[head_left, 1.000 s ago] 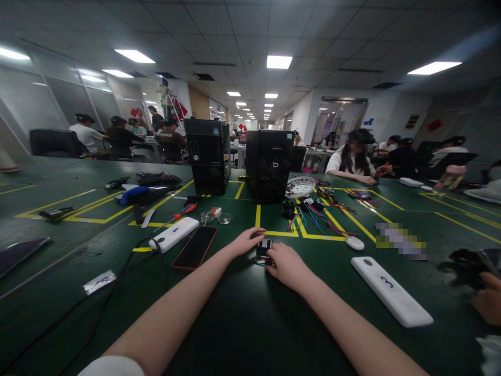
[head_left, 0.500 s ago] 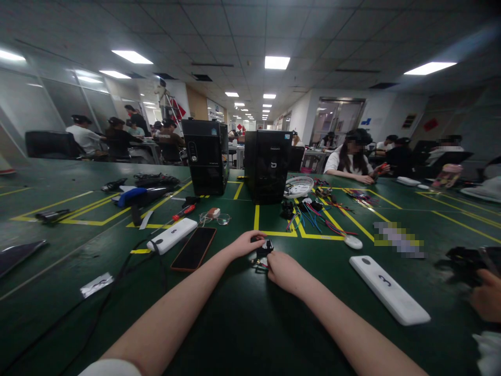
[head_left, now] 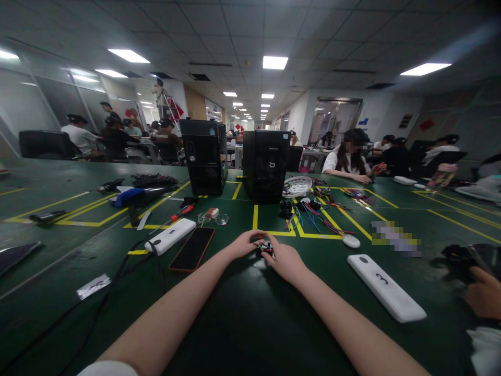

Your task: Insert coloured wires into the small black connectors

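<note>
Between my two hands, low over the green table (head_left: 250,324), is a small black part (head_left: 265,251) with bits of coloured wire; its exact kind is too small to make out. My left hand (head_left: 246,244) closes on its far left side, fingers curved over it. From the right, my right hand (head_left: 285,261) grips the same part with thumb and bent fingers. The fingers of both hands nearly meet at its far side and partly hide it. A dark phone (head_left: 192,249) lies left of my left hand.
Two black computer cases (head_left: 267,166) stand ahead. Coloured cables (head_left: 309,215) and a white basket (head_left: 297,186) are right of them. White numbered power banks (head_left: 385,287), glasses (head_left: 219,219) and a red screwdriver (head_left: 182,212) lie around. Another person's hand (head_left: 484,292) is at far right.
The black part has been turned between my hands, and its wires no longer hang toward me. My right hand has shifted up and its fingers now reach over the part.
</note>
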A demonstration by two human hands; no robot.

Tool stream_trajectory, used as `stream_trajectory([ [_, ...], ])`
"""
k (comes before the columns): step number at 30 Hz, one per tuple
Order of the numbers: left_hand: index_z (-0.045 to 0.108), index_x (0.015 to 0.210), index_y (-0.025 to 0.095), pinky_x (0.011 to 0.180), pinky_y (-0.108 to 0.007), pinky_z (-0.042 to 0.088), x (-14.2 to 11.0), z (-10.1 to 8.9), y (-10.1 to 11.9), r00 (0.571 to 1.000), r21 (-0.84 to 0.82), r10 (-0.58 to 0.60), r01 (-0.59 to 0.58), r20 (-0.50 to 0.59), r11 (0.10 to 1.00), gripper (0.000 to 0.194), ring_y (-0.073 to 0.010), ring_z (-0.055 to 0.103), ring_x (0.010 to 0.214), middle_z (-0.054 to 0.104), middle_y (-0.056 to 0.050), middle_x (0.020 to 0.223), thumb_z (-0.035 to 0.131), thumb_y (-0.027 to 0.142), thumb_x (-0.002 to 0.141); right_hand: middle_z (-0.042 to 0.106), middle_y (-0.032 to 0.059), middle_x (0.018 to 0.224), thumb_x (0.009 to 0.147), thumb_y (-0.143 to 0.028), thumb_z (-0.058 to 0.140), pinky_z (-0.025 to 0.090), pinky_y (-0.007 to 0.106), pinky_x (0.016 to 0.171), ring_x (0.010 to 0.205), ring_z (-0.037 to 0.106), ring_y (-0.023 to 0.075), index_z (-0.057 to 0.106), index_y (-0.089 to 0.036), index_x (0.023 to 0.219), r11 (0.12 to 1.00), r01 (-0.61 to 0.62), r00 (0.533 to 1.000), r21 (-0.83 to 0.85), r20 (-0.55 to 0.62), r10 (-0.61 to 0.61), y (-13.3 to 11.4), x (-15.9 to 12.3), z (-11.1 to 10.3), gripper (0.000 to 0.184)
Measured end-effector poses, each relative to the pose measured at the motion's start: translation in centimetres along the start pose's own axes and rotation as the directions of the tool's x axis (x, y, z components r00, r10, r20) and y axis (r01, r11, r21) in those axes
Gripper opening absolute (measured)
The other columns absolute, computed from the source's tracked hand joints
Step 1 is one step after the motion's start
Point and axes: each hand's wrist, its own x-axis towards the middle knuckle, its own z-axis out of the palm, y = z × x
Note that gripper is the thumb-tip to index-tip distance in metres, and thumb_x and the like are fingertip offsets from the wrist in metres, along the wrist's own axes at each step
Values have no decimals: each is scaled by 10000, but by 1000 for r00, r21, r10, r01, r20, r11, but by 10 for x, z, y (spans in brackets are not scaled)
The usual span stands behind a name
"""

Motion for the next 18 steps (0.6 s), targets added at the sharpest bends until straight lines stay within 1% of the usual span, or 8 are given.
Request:
stream_trajectory([
  [2,541,1115,135,950,-369,405,0,1,0,1000,7,-7,7,-21,1000,353,-211,539,1066,574,-122,1154,582,201,770,630,135,983,847,-457,394,398,298,702,874,603,239,302,-157,1317,999,-25,999,-45,34,26,5,3,7,566],
  [4,526,1132,137,946,-364,410,0,2,0,999,4,-14,15,-37,1000,376,-210,539,1066,554,-126,1180,589,216,770,631,128,988,845,-455,395,403,297,701,879,604,238,352,-169,1283,998,-28,999,-57,45,31,8,5,11,525],
  [7,511,1149,138,950,-347,407,0,2,1,997,12,-41,42,-73,999,360,-192,542,1059,552,-121,1182,550,232,803,637,108,952,827,-475,415,413,297,689,861,609,234,423,-185,1190,996,-63,997,-62,41,66,11,8,11,464],
  [10,519,1142,141,955,-333,399,0,1,2,991,38,-74,79,-109,996,324,-178,541,1053,568,-108,1161,476,275,851,632,125,924,794,-505,450,427,317,677,854,611,249,470,-156,1072,971,-214,974,-103,51,220,23,10,3,447],
  [11,525,1137,142,954,-330,398,0,0,2,991,45,-81,87,-109,995,325,-178,541,1052,570,-103,1158,462,295,857,630,136,922,788,-504,454,433,324,673,854,612,254,474,-144,1049,951,-287,954,-115,60,295,31,11,-1,445],
  [13,533,1132,149,950,-327,400,0,0,2,993,52,-89,94,-81,994,343,-180,540,1050,575,-93,1154,458,338,855,628,148,926,785,-503,451,442,329,673,872,611,260,472,-126,1043,893,-435,893,-117,73,444,54,13,-9,457],
  [16,539,1130,156,943,-321,401,-1,-1,1,996,59,-84,86,-34,995,374,-183,540,1046,590,-84,1131,465,384,844,613,187,966,776,-518,448,448,355,704,927,596,278,472,-94,1067,767,-635,765,-95,62,641,97,14,-19,515],
  [18,544,1128,156,938,-318,402,0,0,1,996,63,-85,86,-19,994,384,-185,543,1042,597,-84,1121,467,397,839,601,212,997,774,-506,450,448,363,721,951,588,281,475,-76,1096,675,-735,673,-62,45,738,125,13,-23,538],
])
